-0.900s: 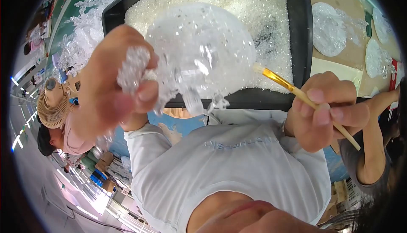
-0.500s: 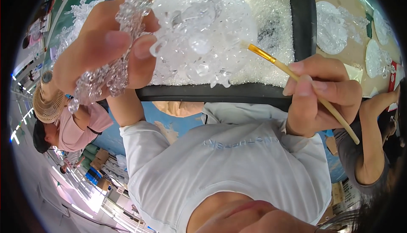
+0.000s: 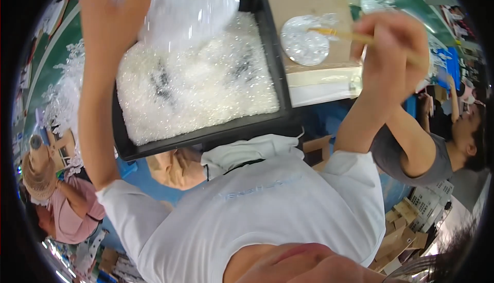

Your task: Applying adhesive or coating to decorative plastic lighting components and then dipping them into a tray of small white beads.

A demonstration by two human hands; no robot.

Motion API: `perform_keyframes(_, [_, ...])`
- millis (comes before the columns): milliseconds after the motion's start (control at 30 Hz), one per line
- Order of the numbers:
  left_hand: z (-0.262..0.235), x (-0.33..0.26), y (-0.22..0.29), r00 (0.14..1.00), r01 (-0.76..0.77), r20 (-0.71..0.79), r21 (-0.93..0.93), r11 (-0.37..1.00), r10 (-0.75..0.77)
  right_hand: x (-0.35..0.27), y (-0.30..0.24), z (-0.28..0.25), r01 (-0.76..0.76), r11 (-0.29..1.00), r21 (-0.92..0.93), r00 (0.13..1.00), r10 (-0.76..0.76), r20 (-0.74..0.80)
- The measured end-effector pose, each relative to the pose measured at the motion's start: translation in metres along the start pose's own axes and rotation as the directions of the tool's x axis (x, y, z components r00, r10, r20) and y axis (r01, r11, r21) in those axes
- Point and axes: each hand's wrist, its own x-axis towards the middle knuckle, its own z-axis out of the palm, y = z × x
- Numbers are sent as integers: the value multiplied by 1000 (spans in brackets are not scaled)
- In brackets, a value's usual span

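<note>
- Head view, left side: the left hand [image 3: 116,15] is clamped on the clear disc [image 3: 193,12], its fingers partly cut off by the upper edge and blurred. The disc is held raised over the far-left part of the black tray [image 3: 271,51].
- Head view, right side: the right hand [image 3: 393,46] has its fingers together around a slim paintbrush [image 3: 355,37], beyond the tray's right edge. The bristle end overlaps a second clear disc [image 3: 303,46] on the cardboard [image 3: 278,5]; whether they touch I cannot tell.
- Head view, middle: glittering granules [image 3: 200,87] fill the tray, with dark patches showing through.
- The step in hand looks like handling the disc above the granules, with the brush held apart from it. By my judgement, the next move calls for a steady left grip, keeping the disc clear of the tray's far rim.
</note>
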Motion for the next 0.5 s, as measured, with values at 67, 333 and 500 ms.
perform_keyframes(67, [40, 45, -11, 1000, -2, 28, 110, 994, -2, 51, 30, -56, -219, 974, -64, 975, 221, 23])
perform_keyframes(333, [217, 87, -108, 997, 48, 70, -32, 998, -45, 258, 232, -122, -148, 599, -787, 980, 194, -37])
perform_keyframes(500, [275, 92, -99, 952, 42, 304, -26, 999, -32, 284, 358, -195, -47, 135, -990, 899, 437, 17])
